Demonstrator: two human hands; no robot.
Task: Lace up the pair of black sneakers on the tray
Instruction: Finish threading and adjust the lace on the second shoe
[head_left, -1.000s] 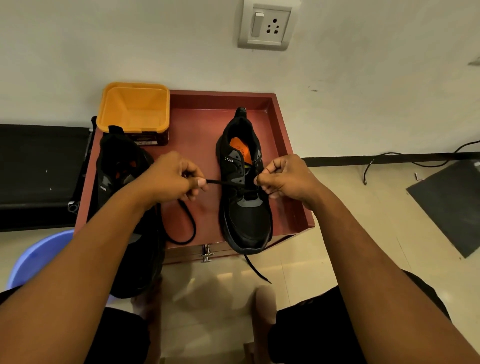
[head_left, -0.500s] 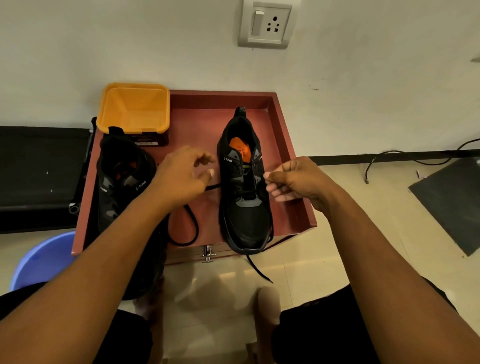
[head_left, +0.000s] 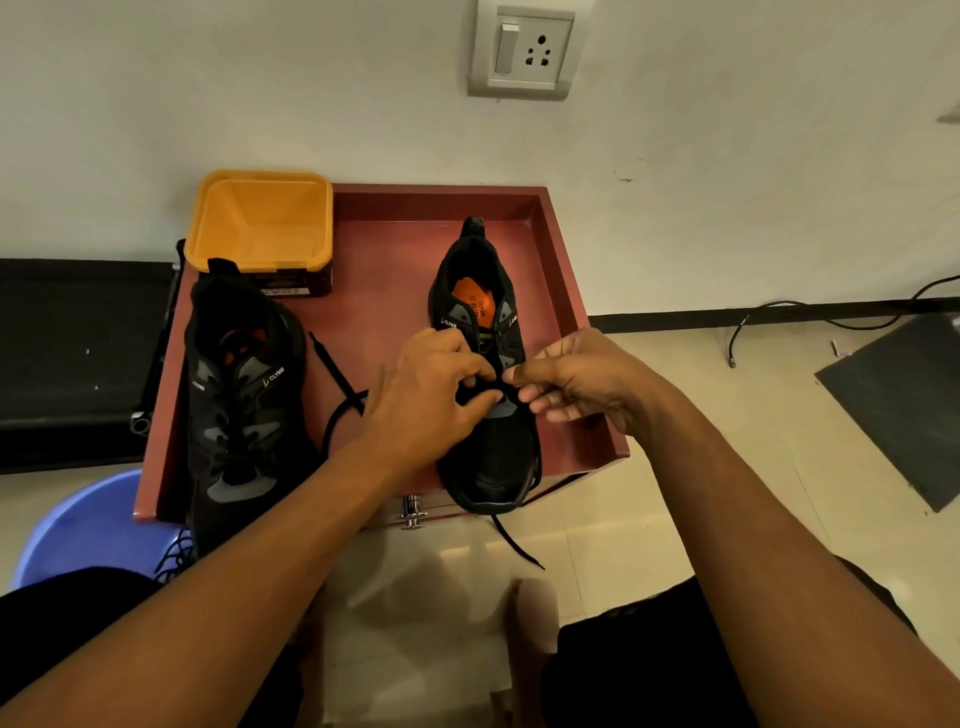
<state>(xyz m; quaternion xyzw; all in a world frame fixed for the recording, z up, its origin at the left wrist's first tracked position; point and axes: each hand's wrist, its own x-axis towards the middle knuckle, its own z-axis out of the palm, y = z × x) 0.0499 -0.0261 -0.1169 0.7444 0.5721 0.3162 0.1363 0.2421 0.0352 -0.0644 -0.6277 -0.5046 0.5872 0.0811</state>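
The left sneaker (head_left: 239, 410) and right sneaker (head_left: 493, 467) lie on the red tray (head_left: 384, 260), toes toward the person, a yellow tub (head_left: 260, 223) behind the left one. Over the right sneaker's eyelets the left hand (head_left: 431, 400) and right hand (head_left: 587, 379) meet, fingers (head_left: 540, 402) curled, pinching the lace (head_left: 336, 372) (slack loops between the shoes).

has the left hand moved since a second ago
Yes. The left hand has moved right, from above the bare tray floor to over the right sneaker, where it meets the right hand at the lace.
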